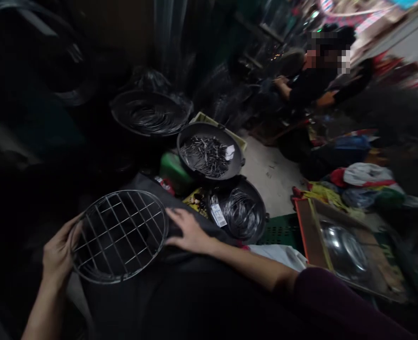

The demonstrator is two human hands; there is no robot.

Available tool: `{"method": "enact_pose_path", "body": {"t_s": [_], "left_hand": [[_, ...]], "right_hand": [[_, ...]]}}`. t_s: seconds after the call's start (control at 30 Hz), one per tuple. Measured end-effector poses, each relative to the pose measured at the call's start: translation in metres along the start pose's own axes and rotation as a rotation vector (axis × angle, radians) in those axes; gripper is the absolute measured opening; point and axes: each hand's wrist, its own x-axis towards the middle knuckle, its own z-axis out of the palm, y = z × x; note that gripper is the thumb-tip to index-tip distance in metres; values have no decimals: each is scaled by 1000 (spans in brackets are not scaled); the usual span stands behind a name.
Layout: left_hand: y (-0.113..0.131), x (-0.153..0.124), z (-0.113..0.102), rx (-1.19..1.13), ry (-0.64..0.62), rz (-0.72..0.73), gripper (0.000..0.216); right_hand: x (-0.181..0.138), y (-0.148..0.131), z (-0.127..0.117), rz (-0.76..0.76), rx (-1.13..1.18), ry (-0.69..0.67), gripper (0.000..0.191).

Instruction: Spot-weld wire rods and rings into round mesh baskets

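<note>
The round wire grid (120,234) was held over dark cloth (138,302). The left hand (58,255) was clamped on its left rim. The right hand (189,231) was at the opposite rim, thumb and fingers spread; whether it gripped could not be determined. Beyond stood a dark basin (235,165) containing short metal rods (205,156). A co-worker (315,87) was farther back.

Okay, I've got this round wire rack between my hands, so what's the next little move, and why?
I'd probably close your right hand lightly on the rim of the wire rack. Your left hand grips the left edge, but the right one is open at the opposite edge, thumb and fingers spread, so that side looks less secure.
</note>
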Motion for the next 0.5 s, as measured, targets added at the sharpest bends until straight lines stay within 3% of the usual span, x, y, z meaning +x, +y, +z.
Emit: {"method": "enact_pose_path", "body": {"t_s": [0.03, 0.1, 0.17, 0.27, 0.37, 0.47, 0.5], "left_hand": [[-1, -3, -4, -18, 33, -78, 31], [7, -2, -9, -36, 120, -160, 38], [21, 7, -16, -135, 116, -219, 50], [39, 27, -31, -199, -176, -239, 67], [44, 49, -35, -12, -423, -280, 78], [47, 61, -28, 131, -522, -322, 81], [50, 61, -27, 203, -503, -285, 79]], "right_hand": [[9, 15, -22, 22, -13, 59, 74], [34, 54, -70, 255, -145, 190, 38], [66, 98, -115, 394, -212, 254, 35], [118, 158, -155, 538, -281, 253, 34], [165, 196, -156, 657, -328, 195, 35], [197, 211, -135, 720, -352, 106, 41], [204, 212, -128, 711, -348, 63, 41]]}}
